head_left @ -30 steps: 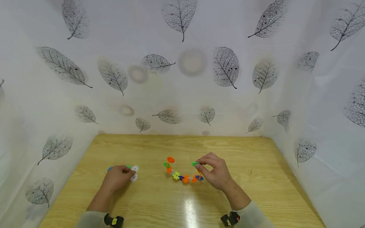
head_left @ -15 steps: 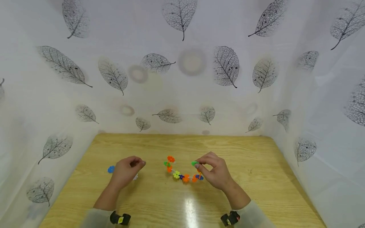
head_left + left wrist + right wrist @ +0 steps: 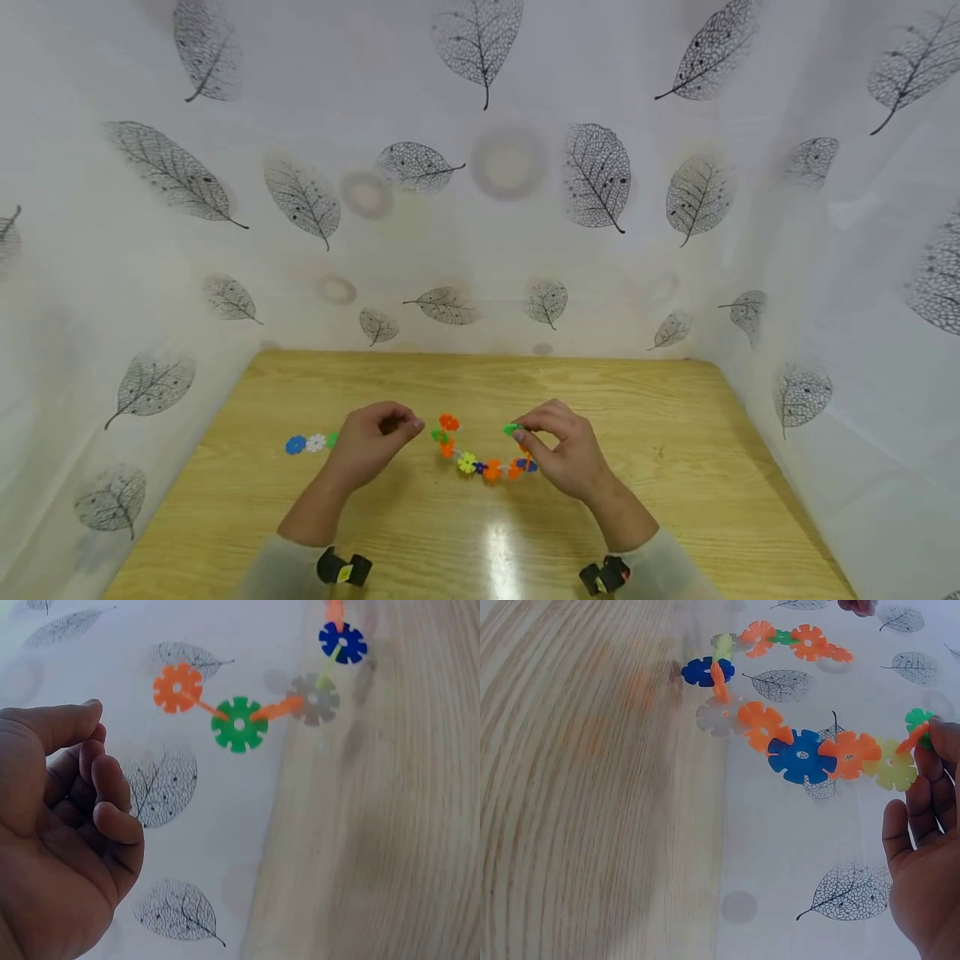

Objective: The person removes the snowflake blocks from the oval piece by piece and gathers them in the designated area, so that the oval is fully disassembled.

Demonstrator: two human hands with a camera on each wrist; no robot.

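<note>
A chain of slotted, flower-shaped plastic discs (image 3: 467, 462), in orange, green, yellow, blue and pale colours, hangs in a curve above the table. My right hand (image 3: 566, 450) pinches its right end at a green disc (image 3: 916, 718) between thumb and fingertips. At the other end, an orange disc (image 3: 178, 688) sticks out free beside a green disc (image 3: 234, 735). My left hand (image 3: 367, 446) is just left of that end, apart from it. Its fingers are loosely bent, thumb and forefinger tips close together, and nothing shows between them.
On the wooden table (image 3: 420, 542), loose discs lie left of my left hand: a blue one (image 3: 296, 445), a white one (image 3: 316, 443) and a partly covered green one (image 3: 332, 439). White leaf-print sheeting (image 3: 480, 233) encloses the back and sides.
My left hand has left the loose discs and moved right towards the chain's free end, uncovering the blue, white and green discs. My right hand and the chain have hardly moved.
</note>
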